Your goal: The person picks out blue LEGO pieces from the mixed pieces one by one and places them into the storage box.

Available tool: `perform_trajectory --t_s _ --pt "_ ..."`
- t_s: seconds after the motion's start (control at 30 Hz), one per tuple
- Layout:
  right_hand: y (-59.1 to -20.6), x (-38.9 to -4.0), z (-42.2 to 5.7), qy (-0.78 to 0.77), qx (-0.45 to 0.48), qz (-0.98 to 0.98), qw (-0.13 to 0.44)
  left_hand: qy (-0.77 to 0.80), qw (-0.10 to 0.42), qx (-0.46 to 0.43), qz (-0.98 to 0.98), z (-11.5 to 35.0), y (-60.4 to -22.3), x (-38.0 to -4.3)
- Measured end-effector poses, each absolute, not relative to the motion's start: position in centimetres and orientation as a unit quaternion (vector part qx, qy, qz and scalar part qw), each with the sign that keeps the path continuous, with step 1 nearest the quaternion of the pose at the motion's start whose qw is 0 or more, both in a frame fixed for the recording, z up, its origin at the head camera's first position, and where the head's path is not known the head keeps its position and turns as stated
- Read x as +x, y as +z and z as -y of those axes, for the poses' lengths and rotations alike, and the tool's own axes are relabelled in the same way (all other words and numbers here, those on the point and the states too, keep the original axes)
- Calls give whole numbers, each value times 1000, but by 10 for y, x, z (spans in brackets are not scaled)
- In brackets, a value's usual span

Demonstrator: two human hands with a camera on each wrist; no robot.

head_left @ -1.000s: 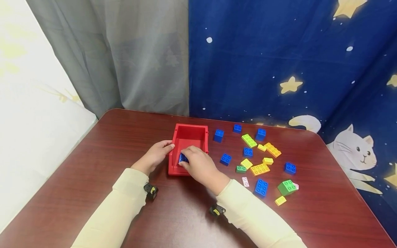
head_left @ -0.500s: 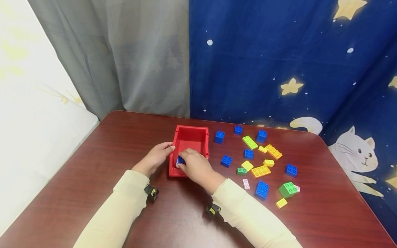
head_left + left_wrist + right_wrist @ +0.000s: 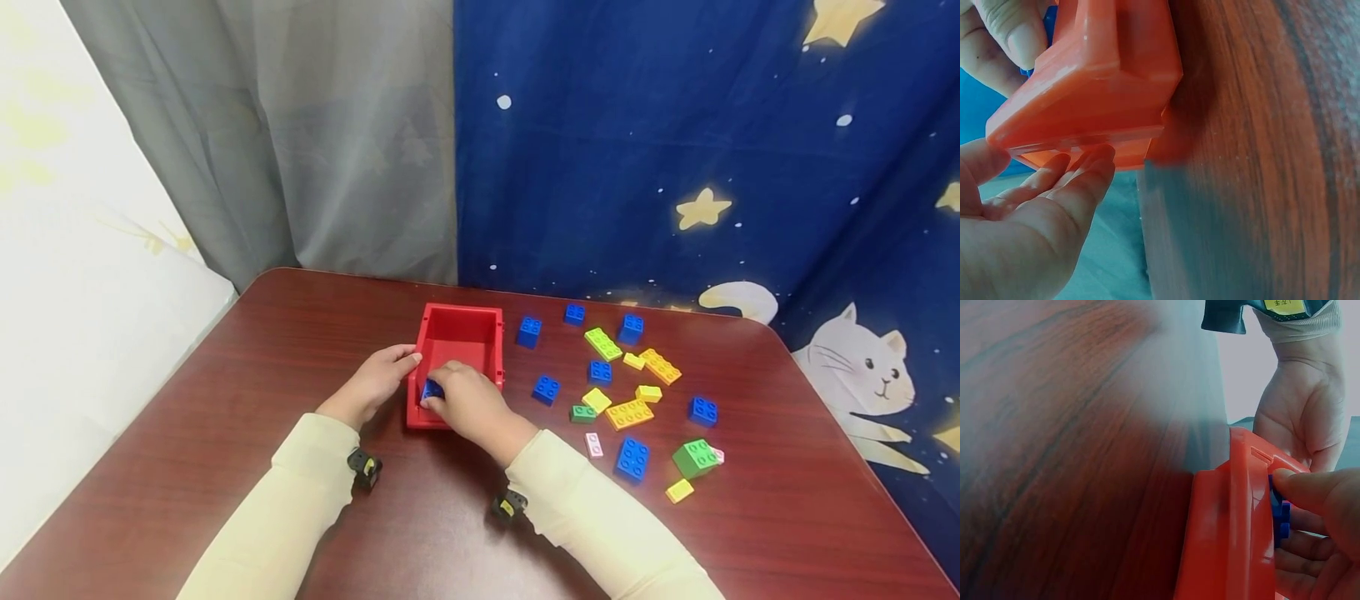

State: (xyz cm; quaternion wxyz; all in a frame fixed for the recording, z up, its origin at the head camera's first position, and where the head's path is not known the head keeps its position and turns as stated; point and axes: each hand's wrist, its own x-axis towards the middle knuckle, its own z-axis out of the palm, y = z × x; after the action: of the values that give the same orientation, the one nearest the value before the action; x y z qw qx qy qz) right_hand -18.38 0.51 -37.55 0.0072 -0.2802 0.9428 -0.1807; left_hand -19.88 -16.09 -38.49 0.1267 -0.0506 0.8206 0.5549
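Observation:
A red plastic box [image 3: 459,323] stands on the table. My left hand [image 3: 372,382] holds its left side, the thumb at the rim and the fingers along the outer wall, as the left wrist view shows. Inside the box, near its front left corner, is a blue toy building brick [image 3: 431,390]. My right hand [image 3: 474,408] reaches into the box and pinches this brick between thumb and fingers. In the right wrist view, part of the blue brick [image 3: 1280,515] shows beside the thumb; the fingers hide the rest.
Right of the box lie several loose bricks: blue ones such as a six-stud brick [image 3: 633,458], a lime plate [image 3: 603,343], orange plates [image 3: 629,413], small yellow pieces [image 3: 679,491], a pink piece [image 3: 594,445] and a green brick [image 3: 694,457]. Curtains hang behind the table [image 3: 337,317].
My right hand and the blue brick have shifted a little to the left inside the box, closer to its left wall. My left hand stays at the box's left side.

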Motion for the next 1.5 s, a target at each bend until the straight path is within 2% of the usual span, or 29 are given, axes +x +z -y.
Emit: perform_trajectory --t_s 0.37,0.87,1.5 --pt "-379 -187 -2 -211 -271 -939 25 551 132 -57 -822 161 -383 -197" --pt "-385 -187 0 -183 -305 -934 -1 557 127 -52 -819 160 -386 -197" --pt "-386 -192 2 -167 -308 -937 7 560 123 -50 -818 161 -387 -198"
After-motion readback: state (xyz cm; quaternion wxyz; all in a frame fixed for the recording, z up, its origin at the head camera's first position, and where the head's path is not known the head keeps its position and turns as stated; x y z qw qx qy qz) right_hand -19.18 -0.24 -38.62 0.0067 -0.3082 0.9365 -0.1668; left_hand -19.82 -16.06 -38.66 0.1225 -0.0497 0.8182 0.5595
